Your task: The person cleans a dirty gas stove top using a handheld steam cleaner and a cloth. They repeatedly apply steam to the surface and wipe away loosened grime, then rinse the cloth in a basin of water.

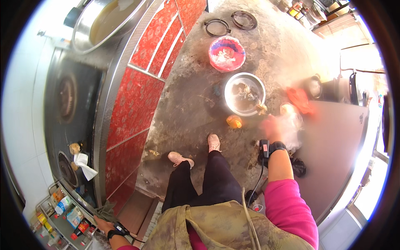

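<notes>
My right hand (pixel 271 126), blurred by motion, reaches out over the floor beside a white plastic bag (pixel 293 128). A brown crumpled scrap (pixel 261 108) is between its fingertips and the rim of a metal basin (pixel 229 107); whether my fingers hold it is unclear. Cloudy water and pale pieces (pixel 247 90) are in the basin. At the lower left, my left hand (pixel 104 225) is by a dark grey-green cloth (pixel 107 210) at the edge of a wire rack (pixel 50 203). Its grip cannot be made out.
A pink-lined bin (pixel 212 64) and two black pot-stand rings (pixel 217 28) are beyond the basin. An orange bag (pixel 234 122) lies on the concrete floor. The stove counter (pixel 84 103) with red cabinet doors (pixel 131 103) runs along the left. A large grey panel (pixel 334 150) borders the right.
</notes>
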Demonstrator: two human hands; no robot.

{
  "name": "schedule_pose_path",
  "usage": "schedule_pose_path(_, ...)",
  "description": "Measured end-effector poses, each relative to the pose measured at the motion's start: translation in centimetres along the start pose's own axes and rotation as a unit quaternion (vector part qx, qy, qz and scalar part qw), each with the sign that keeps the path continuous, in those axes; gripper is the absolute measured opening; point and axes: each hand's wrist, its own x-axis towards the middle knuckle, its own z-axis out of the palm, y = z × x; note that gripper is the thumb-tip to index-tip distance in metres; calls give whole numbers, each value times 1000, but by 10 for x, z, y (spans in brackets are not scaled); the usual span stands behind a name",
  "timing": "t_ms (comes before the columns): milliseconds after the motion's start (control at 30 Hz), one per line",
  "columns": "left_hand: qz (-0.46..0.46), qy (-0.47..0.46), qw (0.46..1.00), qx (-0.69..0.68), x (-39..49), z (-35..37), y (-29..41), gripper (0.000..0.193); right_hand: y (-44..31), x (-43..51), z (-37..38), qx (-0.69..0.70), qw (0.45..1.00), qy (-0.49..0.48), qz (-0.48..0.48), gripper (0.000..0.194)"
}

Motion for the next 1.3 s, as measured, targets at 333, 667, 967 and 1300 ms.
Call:
schedule_pose_path(333, -13, 13, 999, 47, -27, 70, 7, 60, 35, 37, -11, -570, 809, -29, -141, 35)
schedule_pose_path(667, 102, -45, 983, 148, -28, 139, -23, 54, 62, 229, 95, -788, 584, -98, -168, 53)
schedule_pose_path(967, 158, -5, 967, 200, -28, 191, -32, 52, 129, 376, 116, -662, 732, 133, -90, 73)
schedule_pose_path(1300, 163, -1, 965, 204, -16, 206, -38, 51, 120, 388, 85, -560, 772, 276, -116, 69)
